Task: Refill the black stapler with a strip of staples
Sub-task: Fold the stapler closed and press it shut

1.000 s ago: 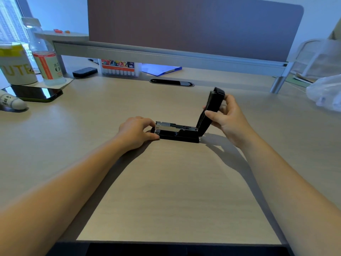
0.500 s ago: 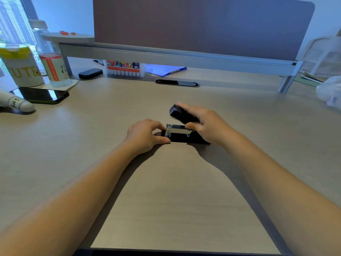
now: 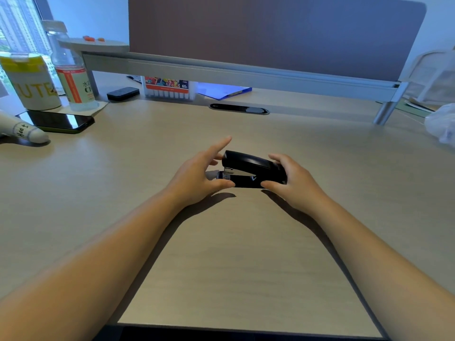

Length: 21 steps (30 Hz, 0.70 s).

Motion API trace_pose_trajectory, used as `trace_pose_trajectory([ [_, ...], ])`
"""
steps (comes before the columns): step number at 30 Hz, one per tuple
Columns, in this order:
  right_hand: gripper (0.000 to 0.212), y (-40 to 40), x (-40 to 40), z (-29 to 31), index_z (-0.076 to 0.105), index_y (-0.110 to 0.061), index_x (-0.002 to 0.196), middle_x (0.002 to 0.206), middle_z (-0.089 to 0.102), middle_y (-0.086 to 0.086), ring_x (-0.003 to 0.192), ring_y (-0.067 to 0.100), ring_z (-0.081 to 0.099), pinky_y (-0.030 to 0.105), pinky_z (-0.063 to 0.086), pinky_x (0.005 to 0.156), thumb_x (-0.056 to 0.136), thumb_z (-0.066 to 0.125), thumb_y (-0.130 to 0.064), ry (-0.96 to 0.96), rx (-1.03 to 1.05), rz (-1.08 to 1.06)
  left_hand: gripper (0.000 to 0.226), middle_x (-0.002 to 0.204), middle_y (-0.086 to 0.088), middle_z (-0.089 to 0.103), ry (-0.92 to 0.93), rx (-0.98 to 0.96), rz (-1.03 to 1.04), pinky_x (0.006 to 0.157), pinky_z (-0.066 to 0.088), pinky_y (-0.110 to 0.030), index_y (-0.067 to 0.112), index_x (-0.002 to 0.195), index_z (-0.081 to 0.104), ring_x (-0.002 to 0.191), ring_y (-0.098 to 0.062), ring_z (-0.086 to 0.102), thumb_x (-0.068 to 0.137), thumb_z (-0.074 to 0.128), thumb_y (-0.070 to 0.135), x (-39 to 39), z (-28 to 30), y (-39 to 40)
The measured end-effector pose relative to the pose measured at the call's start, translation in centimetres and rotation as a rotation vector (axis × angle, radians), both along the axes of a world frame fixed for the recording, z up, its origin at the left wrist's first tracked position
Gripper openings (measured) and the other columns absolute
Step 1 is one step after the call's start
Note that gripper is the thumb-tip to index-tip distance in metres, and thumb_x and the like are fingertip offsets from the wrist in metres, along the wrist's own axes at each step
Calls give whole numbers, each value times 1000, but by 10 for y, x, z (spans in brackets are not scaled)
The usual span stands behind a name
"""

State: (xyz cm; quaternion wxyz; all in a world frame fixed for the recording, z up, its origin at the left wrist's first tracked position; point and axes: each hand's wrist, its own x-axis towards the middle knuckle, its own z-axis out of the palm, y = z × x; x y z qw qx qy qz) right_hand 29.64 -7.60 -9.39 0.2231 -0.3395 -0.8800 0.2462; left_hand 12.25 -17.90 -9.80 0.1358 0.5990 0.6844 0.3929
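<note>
Sitting mid-table (image 3: 221, 267), the black stapler (image 3: 253, 169) is lying w/ its top arm nearly shut (metal nose showing at left). Right hand (image 3: 295, 183) is wrapping its grip round the stapler's rear end; left hand (image 3: 197, 173) is hovering w/ fingers spread, thumb touching the base.

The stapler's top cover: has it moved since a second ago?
Yes. The stapler's top cover has swung down from upright toward the left hand, now nearly closed over the base lying on the desk.
</note>
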Motion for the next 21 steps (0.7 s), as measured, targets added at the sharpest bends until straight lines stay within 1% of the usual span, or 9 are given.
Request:
trace_pose_trajectory([
  [2,57,-1,0,-5,32,-14,132,133,46,11,121,24,44,31,35,98,82,59,-20,-2,20,-4,72,130,-5,52,48,6,-23,97,36,-33,35,134,25,110,-12,46,75,65,21,0,-1,-1],
  [4,55,-1,-1,-7,33,-14,132,132,47,11,119,24,44,33,36,98,83,58,-19,-1,36,-7,65,129,-4,54,89,13,-37,97,39,-35,33,131,32,108,-13,48,76,64,20,-1,-2,-1],
  [7,54,-2,-1,-7,35,-14,131,131,46,11,118,23,44,29,35,95,83,58,-18,11,49,-11,61,127,-3,55,94,25,-24,97,39,-37,31,128,38,110,-13,47,75,65,18,-3,-4,0],
  [11,51,-3,0,-8,38,-15,128,128,47,12,115,22,45,26,33,90,82,59,-18,16,50,-9,58,127,-4,55,73,2,-10,102,38,-39,29,125,42,117,-18,48,74,66,17,-5,-6,3],
  [14,55,-4,2,-8,36,-16,129,129,47,12,116,23,44,27,34,92,80,61,-18,16,21,-10,65,130,-4,53,99,-13,-3,101,39,-40,31,129,37,118,-19,47,73,67,19,-4,-6,2],
  [17,62,-5,7,-5,32,-14,131,134,45,11,121,25,43,32,36,97,79,64,-18,13,-35,-46,78,135,-6,48,143,-41,-1,99,37,-36,33,135,22,120,-20,45,72,67,22,-2,-5,2],
  [19,59,-5,12,-3,34,-12,129,129,49,10,119,24,46,29,36,92,78,64,-16,23,-89,-80,85,137,-8,46,133,-64,27,102,36,-37,33,137,13,123,-22,44,73,67,24,-2,-4,3],
  [21,52,-5,15,-2,38,-11,123,119,54,9,114,23,49,28,37,90,79,63,-15,22,-109,-90,85,133,-10,50,92,-88,63,104,35,-37,29,138,13,122,-23,45,73,67,23,-3,-3,4],
])
